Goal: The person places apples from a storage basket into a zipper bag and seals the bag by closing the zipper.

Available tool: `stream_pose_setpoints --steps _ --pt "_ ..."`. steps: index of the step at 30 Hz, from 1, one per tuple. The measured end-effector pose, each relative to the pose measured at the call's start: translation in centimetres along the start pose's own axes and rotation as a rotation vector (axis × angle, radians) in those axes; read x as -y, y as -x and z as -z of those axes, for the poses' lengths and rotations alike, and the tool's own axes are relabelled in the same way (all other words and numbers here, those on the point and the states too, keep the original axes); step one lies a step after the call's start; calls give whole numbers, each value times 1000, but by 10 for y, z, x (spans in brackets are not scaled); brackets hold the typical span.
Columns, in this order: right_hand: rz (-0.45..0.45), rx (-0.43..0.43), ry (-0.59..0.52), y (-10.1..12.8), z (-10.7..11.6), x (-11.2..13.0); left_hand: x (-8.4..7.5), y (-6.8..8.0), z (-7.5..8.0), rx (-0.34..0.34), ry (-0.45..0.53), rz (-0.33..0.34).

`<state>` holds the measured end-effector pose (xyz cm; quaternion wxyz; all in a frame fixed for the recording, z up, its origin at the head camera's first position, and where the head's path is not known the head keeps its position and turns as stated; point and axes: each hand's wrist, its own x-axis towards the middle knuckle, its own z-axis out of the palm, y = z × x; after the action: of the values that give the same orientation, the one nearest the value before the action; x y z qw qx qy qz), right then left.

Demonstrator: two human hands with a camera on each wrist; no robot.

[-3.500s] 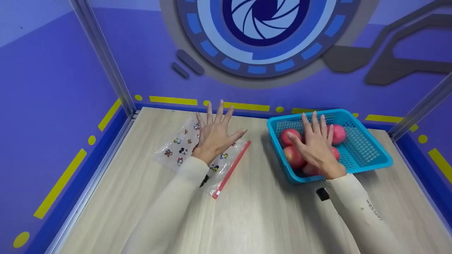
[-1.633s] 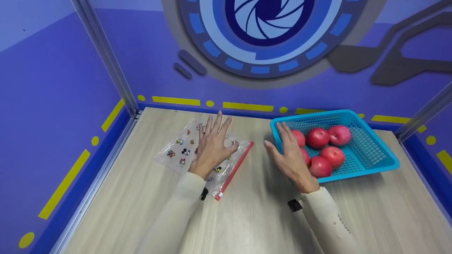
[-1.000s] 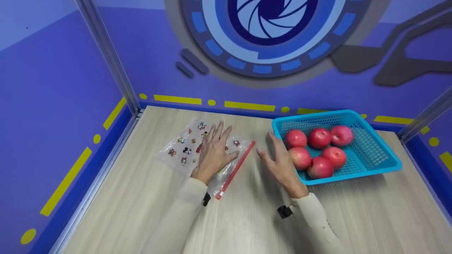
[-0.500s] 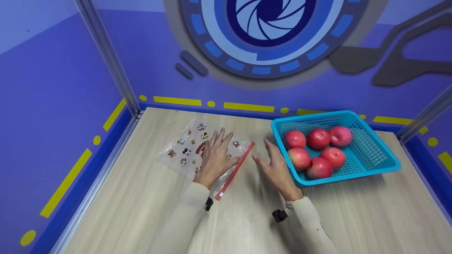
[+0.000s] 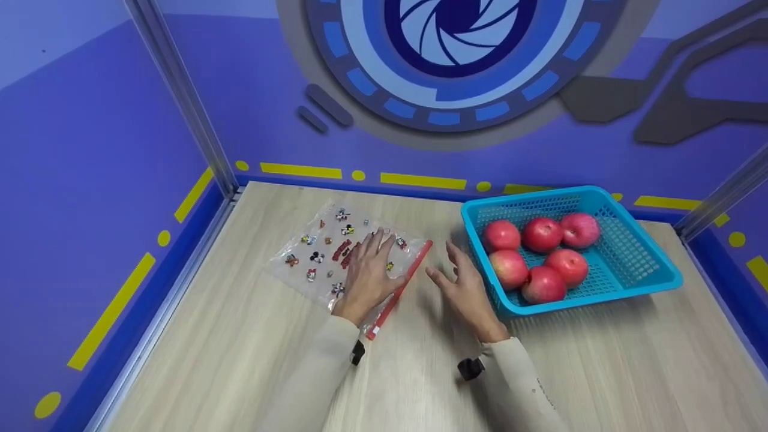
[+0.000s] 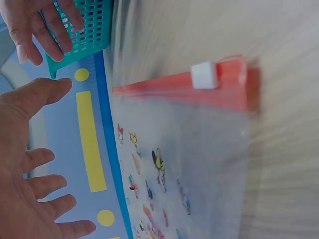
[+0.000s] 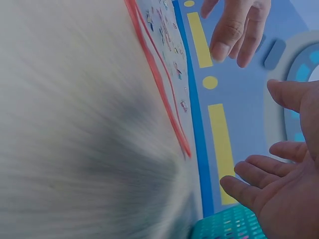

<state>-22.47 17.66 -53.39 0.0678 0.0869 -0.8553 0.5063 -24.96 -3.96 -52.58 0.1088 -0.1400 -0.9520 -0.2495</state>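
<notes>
A clear zip bag [image 5: 300, 258] printed with small cartoon figures lies flat on the table. Its red zip edge [image 5: 390, 303] faces right, and a white slider [image 6: 204, 75] sits at the near end in the left wrist view. Over the bag's right part hovers my left hand [image 5: 369, 276], fingers spread and holding nothing. My right hand [image 5: 467, 293] is held above the table between the bag and a blue plastic basket [image 5: 651, 264], its fingers loosely bent around nothing. Several red apples [image 5: 543, 234] rest in the basket's left half.
The wooden table [image 5: 240, 360] is bounded by blue printed panels [image 5: 252, 108] at the back and sides. A metal post [image 5: 186, 96] stands at the back left corner. Dark wrist cameras [image 5: 470, 368] hang beside both wrists.
My right hand has moved from over the apples leftward out of the basket toward the bag. My left hand has come nearer to me over the bag. Bag and basket stay in place.
</notes>
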Motion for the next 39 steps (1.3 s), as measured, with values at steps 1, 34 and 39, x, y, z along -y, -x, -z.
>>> stream_pose_setpoints --steps 1,34,39 --pt "1 1 -7 0 -1 -1 0 0 -1 -1 -4 -2" --pt "-106 26 -57 -1 -22 -13 -3 12 -28 113 -9 155" --pt "-134 34 -70 1 -24 -12 -2 14 -31 88 -32 141"
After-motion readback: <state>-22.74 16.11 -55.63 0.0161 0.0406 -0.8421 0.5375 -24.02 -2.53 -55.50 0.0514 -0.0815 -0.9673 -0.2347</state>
